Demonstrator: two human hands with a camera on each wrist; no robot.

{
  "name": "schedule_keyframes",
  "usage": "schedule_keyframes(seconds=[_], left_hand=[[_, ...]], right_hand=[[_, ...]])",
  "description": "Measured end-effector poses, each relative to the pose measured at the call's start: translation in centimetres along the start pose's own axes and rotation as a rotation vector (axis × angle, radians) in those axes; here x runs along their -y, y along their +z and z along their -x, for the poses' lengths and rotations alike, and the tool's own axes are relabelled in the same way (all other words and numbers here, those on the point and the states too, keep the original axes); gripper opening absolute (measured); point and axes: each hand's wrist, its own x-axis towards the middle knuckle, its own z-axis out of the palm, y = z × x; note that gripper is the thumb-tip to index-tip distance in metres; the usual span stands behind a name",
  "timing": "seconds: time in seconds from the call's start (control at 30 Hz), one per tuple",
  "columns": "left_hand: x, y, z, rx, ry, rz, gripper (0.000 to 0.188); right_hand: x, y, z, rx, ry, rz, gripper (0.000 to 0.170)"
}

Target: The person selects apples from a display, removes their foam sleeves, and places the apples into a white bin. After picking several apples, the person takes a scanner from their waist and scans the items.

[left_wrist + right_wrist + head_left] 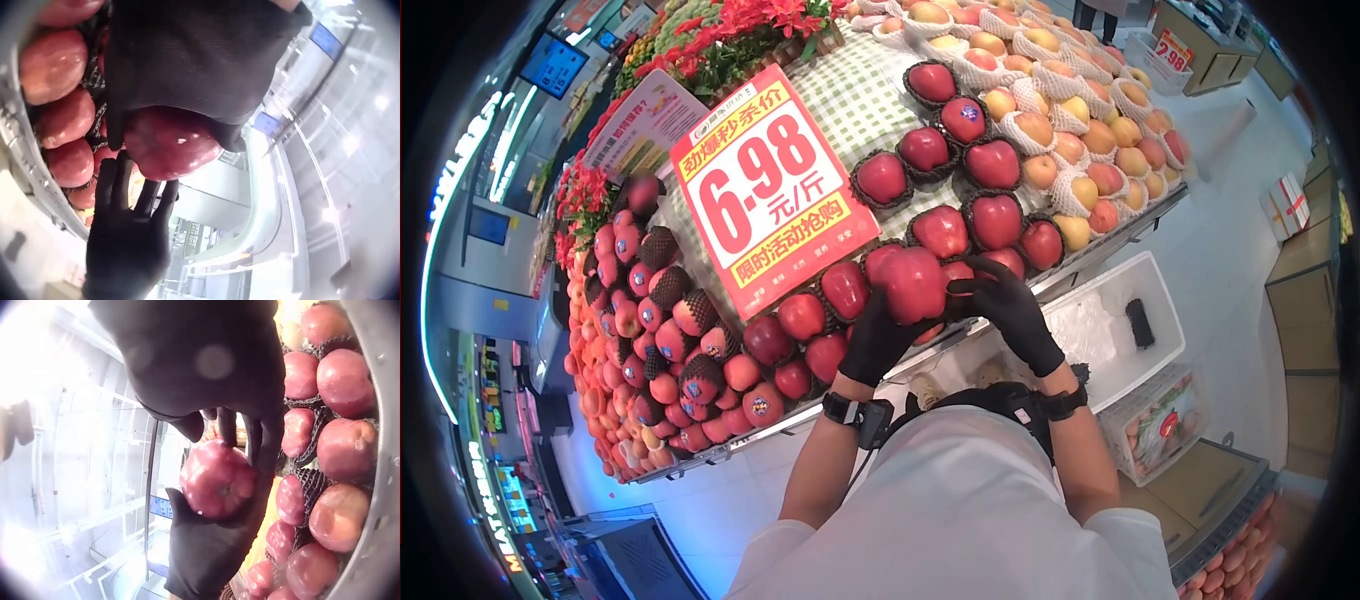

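Over the front edge of a fruit display, my black-gloved left hand [878, 342] grips a large red apple [912, 285] from below and the side. My gloved right hand [1008, 312] is on the apple's other side. Its fingers reach toward the fruit fairly straight in the left wrist view, fingertips right at the apple [169, 147]. In the right wrist view the left palm and thumb cup the apple [215, 478], and the right fingers come down at its upper side. Red apples in black foam nets [940, 232] sit just beyond both hands.
A red and yellow price sign [770, 190] stands behind the apples. Netted yellow-red fruit [1090, 130] is piled to the right, stickered red fruit [670, 340] to the left. White crates [1115, 330] stand on the floor at right. The display's metal rim [800, 415] runs before the body.
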Motion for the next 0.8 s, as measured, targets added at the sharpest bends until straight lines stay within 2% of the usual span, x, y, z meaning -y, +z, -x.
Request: schedule_keyframes(seconds=[0.07, 0.13, 0.23, 0.3, 0.4, 0.5, 0.57, 0.6, 0.67, 0.73, 0.8], left_hand=[[-0.8, 0.8, 0.2, 0.009, 0.056, -0.064, 0.061], [-2.1, 2.3, 0.6, 0.030, 0.068, 0.018, 0.061], [-3.2, 4.3, 0.6, 0.052, -0.070, 0.563, 0.062], [-3.7, 5.0, 0.2, -0.049, -0.289, 1.134, 0.064], [-5.6, 7.4, 0.7, -0.306, 0.221, -0.712, 0.062], [-3.4, 6.6, -0.1, -0.192, 0.240, -0.726, 0.057], [-2.1, 6.2, 0.1, -0.124, 0.095, -0.166, 0.062], [-1.2, 5.0, 0.4, -0.058, -0.124, 0.377, 0.071], [-0.5, 4.6, 0.7, 0.049, -0.319, 0.782, 0.083], [-0.5, 5.2, 0.8, 0.139, -0.223, 0.526, 0.088], [0.8, 4.9, 1.2, 0.101, -0.217, 0.409, 0.085]], right_hand=[[-0.1, -1.2, 0.5, -0.032, -0.007, 0.018, 0.040], [-0.1, -2.4, 1.1, -0.078, 0.015, 0.033, 0.033], [-1.7, -5.9, 2.3, -0.160, 0.115, 0.081, 0.031], [-2.9, -8.2, 3.3, -0.224, 0.124, 0.089, 0.030], [-5.9, -12.4, 5.4, -0.291, 0.183, 0.125, 0.031], [-7.6, -16.3, 8.1, -0.308, 0.310, 0.102, 0.031], [-8.1, -18.2, 9.9, -0.420, 0.370, 0.025, 0.030], [-8.3, -19.2, 10.8, -0.445, 0.371, -0.013, 0.029], [-9.0, -21.4, 12.4, -0.506, 0.388, -0.077, 0.027], [-10.1, -23.4, 13.9, -0.615, 0.412, -0.131, 0.027], [-12.9, -26.1, 15.7, -0.679, 0.381, -0.217, 0.024]])
